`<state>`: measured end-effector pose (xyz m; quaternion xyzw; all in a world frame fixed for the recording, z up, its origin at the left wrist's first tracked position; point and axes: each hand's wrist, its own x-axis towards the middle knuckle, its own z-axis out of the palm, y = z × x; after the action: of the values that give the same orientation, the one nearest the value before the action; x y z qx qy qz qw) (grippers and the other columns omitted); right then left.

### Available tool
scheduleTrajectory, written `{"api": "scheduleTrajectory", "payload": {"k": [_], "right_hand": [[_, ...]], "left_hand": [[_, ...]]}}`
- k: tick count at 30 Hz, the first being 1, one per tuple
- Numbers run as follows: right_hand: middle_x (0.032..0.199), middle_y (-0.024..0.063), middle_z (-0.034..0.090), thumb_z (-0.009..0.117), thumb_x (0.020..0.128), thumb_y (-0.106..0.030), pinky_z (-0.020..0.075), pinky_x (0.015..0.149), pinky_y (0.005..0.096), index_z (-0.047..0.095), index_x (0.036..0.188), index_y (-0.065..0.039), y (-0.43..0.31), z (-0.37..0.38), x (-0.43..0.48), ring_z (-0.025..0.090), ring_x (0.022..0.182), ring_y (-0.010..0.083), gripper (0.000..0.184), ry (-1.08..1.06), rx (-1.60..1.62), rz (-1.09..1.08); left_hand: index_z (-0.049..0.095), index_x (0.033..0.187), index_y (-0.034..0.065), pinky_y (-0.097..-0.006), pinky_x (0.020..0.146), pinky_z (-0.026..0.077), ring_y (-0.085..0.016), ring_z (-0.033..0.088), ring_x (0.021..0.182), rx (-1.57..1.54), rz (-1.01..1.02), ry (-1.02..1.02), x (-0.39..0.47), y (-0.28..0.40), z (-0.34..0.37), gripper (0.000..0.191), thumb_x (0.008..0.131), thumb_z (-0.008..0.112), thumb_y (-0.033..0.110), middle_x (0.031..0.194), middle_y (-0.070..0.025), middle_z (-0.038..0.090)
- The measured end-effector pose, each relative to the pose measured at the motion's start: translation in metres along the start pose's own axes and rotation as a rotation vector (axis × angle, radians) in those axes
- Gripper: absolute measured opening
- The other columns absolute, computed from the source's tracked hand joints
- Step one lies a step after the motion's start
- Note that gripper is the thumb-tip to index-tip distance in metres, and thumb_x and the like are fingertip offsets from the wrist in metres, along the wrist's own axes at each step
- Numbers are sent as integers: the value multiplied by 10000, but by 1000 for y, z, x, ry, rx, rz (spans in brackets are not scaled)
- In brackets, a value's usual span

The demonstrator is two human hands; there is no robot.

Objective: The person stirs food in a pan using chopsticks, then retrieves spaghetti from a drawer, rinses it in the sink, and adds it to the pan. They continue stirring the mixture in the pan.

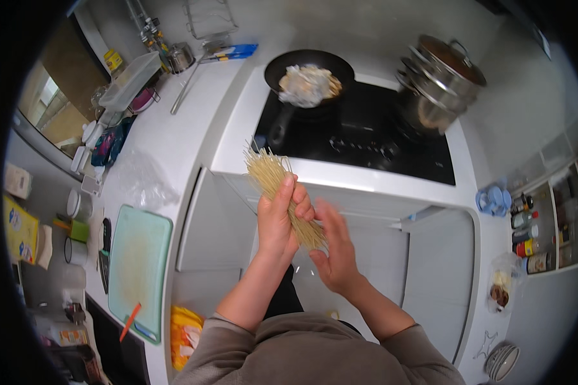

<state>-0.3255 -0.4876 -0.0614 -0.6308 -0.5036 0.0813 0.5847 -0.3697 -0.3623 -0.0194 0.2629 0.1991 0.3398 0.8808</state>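
Note:
My left hand (280,214) grips a thick bundle of thin dry noodles (265,171), which slants from upper left to lower right. Loose ends fan out above the fist. Beside the bundle's lower end is my right hand (336,248), slightly blurred, with its fingers apart; whether the fingertips touch the strands I cannot tell. Past the counter edge, a black frying pan (272,72) sits on the black cooktop (366,125). In the pan lie pale food pieces (334,86) with a crumpled clear plastic bag (304,89) on top.
A tall steel steamer pot (438,82) stands at the cooktop's right rear. On the left counter are a green cutting board (137,260), a red-handled tool (131,321), a knife (105,255) and a plastic bag (142,180). An orange bag (183,332) is below. Stacked bowls (503,361) stand right.

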Motion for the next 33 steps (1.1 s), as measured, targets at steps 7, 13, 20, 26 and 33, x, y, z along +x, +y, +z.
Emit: {"api": "scheduleTrajectory", "payload": {"k": [7, 13, 20, 26, 33], "right_hand": [[1343, 230, 446, 756, 692, -13, 402, 997, 414, 391, 1352, 50, 58, 3, 183, 464, 1186, 390, 756, 146, -677, -147], [1287, 193, 485, 856, 567, -138, 405, 985, 410, 421, 1310, 27, 124, 4, 287, 469, 1167, 362, 877, 8, -1094, -49], [1080, 156, 599, 854, 539, -205, 462, 898, 387, 509, 1179, 12, 161, 6, 338, 558, 1021, 324, 758, -289, -1222, 31], [892, 162, 619, 785, 563, -194, 531, 713, 407, 543, 952, -3, 181, 5, 346, 611, 873, 331, 496, -396, -1234, -22], [856, 228, 633, 749, 560, -234, 537, 747, 413, 601, 942, 61, 210, -56, 424, 634, 851, 366, 504, -536, -1086, 14]], "left_hand": [[482, 916, 65, -256, 451, 384, -82, 414, 502, 124, 26, -50, 132, 118, -33, 170, 925, 595, 191, 679, -10, 469], [486, 874, 74, -250, 435, 395, -83, 452, 484, 159, -121, -94, 196, 139, -38, 174, 916, 613, 186, 676, -22, 499], [499, 890, 71, -240, 440, 403, -72, 451, 487, 240, -202, -112, 230, 140, -41, 171, 917, 617, 192, 675, -20, 499], [509, 912, 59, -232, 431, 400, -66, 449, 481, 279, -181, -104, 250, 134, -33, 171, 915, 615, 194, 670, -14, 495], [503, 914, 50, -226, 426, 392, -60, 447, 475, 439, -204, -150, 278, 133, -9, 163, 912, 607, 176, 654, -5, 487]]}}
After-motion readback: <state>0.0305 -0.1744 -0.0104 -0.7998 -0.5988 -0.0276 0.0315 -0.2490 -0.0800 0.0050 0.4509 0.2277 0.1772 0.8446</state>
